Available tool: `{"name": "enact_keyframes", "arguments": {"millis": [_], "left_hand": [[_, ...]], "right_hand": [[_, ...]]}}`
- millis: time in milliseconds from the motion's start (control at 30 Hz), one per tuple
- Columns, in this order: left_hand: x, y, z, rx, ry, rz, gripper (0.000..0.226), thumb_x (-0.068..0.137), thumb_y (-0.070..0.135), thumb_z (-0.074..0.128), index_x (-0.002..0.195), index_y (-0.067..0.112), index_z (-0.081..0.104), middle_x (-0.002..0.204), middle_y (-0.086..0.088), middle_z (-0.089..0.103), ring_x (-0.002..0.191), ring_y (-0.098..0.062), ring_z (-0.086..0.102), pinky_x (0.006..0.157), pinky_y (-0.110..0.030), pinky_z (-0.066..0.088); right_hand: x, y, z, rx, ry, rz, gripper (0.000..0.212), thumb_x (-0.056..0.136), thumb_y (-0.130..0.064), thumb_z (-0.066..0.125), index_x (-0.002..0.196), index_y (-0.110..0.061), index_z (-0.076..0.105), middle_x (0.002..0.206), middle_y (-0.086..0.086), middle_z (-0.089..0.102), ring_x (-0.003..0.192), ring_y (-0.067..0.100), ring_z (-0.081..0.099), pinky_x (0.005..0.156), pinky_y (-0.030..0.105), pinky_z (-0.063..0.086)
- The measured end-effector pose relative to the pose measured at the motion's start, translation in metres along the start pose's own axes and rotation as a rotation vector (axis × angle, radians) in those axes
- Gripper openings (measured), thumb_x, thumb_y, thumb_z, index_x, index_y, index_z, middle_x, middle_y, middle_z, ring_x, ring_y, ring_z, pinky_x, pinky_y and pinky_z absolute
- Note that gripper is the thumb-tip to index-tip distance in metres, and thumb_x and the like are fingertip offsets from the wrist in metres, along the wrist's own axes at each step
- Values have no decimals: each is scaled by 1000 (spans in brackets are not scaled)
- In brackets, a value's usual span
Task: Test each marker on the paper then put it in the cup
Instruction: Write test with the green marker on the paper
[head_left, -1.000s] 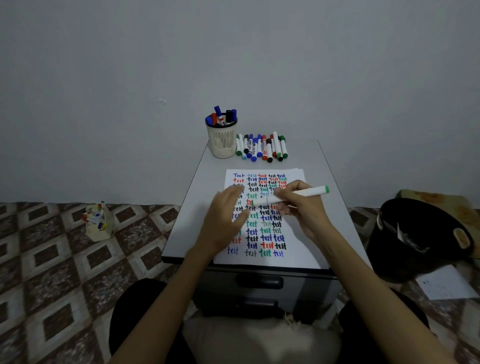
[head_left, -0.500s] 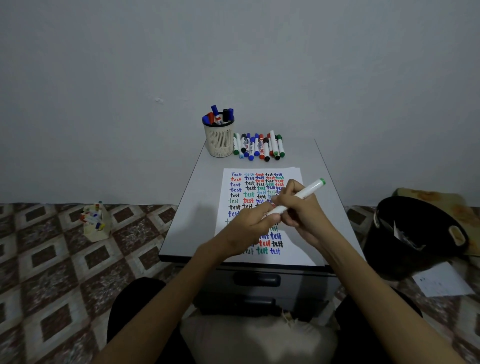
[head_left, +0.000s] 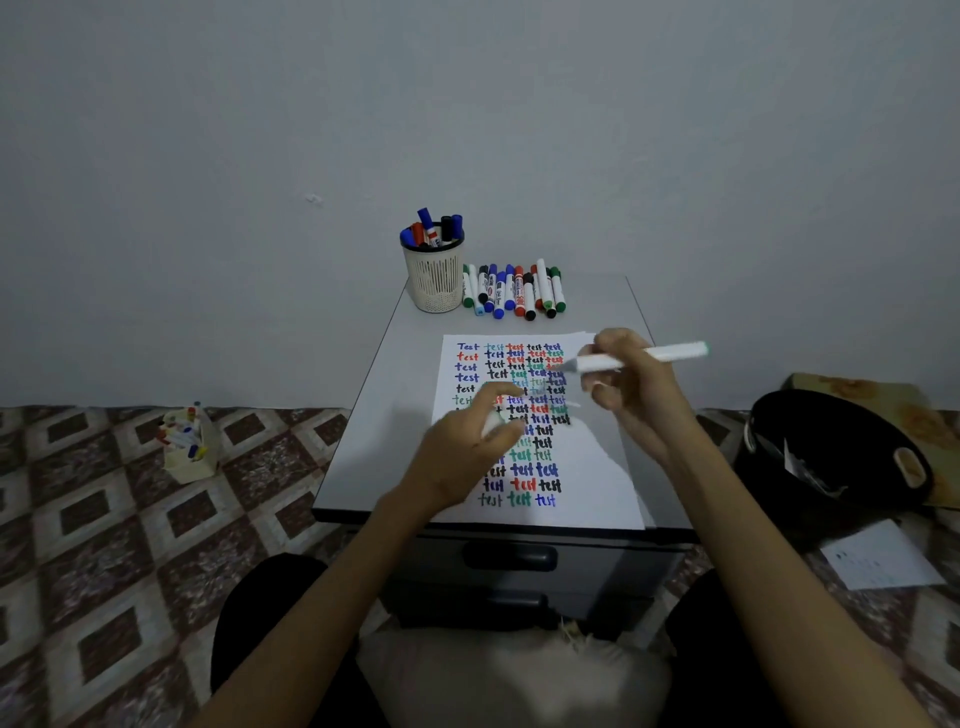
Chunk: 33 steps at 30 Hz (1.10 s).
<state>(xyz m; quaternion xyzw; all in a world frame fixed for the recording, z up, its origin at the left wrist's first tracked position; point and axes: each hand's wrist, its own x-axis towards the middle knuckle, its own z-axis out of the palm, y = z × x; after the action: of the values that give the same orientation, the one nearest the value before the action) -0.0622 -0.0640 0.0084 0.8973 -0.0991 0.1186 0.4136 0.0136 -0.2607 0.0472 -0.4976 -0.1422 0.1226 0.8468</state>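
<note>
Marker (head_left: 644, 356), white with a green end, sits level in the right hand's (head_left: 631, 400) curled fingers above the paper's (head_left: 597, 467) upper right, bare tip pointing left. The left hand (head_left: 465, 457) curls round a small white cap (head_left: 491, 427) over the sheet. Behind: the cup (head_left: 435, 283), part full, beside a row of markers (head_left: 514, 291). The paper repeats "test" in blue, red, green, black; marker labels unreadable.

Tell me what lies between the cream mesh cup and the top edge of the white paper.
Nothing: the head view shows bare grey tabletop between the cream mesh cup and the white paper. The loose markers lie beside the cup.
</note>
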Motion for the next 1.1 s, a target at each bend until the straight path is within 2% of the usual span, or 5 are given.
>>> {"name": "enact_keyframes", "arguments": {"millis": [100,267,400,633,1100], "left_hand": [[1,-28,-12,138,27,-4,32,96,21,37,126,25,48,93,-6,60,75,-12,55,64,-25,47],[-4,-61,-13,282,-34,42,49,90,21,28,136,13,42,121,-8,53,105,-17,45,94,-32,40],[-11,-67,-11,257,14,96,45,92,17,36,137,14,40,130,-6,49,110,-9,39,95,-24,30],[-13,-65,-11,229,55,125,42,92,17,37,131,8,47,125,-8,54,107,-16,45,93,-28,35],[-13,-71,-9,243,81,155,34,92,15,40,122,11,55,120,-5,57,105,-13,45,91,-28,37]], "right_hand": [[4,6,-19,-61,126,18,5,93,-4,55,92,-2,60,92,17,72,77,24,71,53,24,56],[5,32,-23,-230,171,16,23,71,5,75,71,-6,55,67,19,62,55,24,63,43,27,51],[10,45,-15,-343,220,-80,27,81,7,68,70,-6,47,54,14,47,35,15,45,39,21,43],[17,59,-10,-599,286,-149,31,78,16,60,67,-8,42,58,9,40,48,9,43,48,18,46],[18,64,-10,-647,261,-125,34,77,17,60,66,-8,40,57,6,41,43,1,44,47,16,46]]}}
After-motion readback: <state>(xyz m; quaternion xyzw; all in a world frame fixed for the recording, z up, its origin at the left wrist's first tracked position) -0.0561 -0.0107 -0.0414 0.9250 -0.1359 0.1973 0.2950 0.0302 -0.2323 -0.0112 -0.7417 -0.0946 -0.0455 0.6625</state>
